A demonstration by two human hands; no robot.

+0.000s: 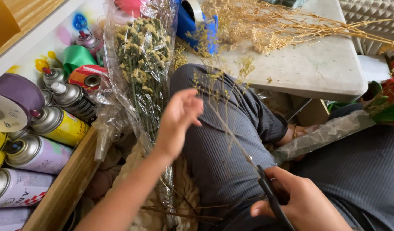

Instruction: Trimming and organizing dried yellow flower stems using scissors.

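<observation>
**A:** Right hand [302, 201] low in the picture, fingers wrapped through the handles of black scissors [270, 194], blades up at the foot of a thin dried stem [225, 124].

**B:** And that stem runs up and away from the right hand, across the knee in grey ribbed cloth [218, 145], its seedy tip ending just by the left hand [177, 117].

**A:** Left hand's fingers are loosely curled, thumb out. I can't tell whether it pinches the sprig or only steadies it, most likely to keep the stem taut for the blades.

**B:** Beside the left hand, a bunch of dried yellow flowers in clear wrap [141, 68] leans upright, easy to reach.

**A:** Farther left, spray cans [55, 124] lie packed in a wooden box [66, 188], ribbon spools [10, 105] among them. Tight there; the box edge hems in the left forearm.

**B:** Beyond both hands, the white tabletop [325, 68] carries loose dried stalks [282, 25] and a blue tape dispenser [197, 25]. Its rounded corner overhangs the lap.

**A:** Open room is really only over the lap, between the hands.

**B:** To the right of the right hand, another wrapped bunch with red flowers [389, 98] lies across.
</observation>
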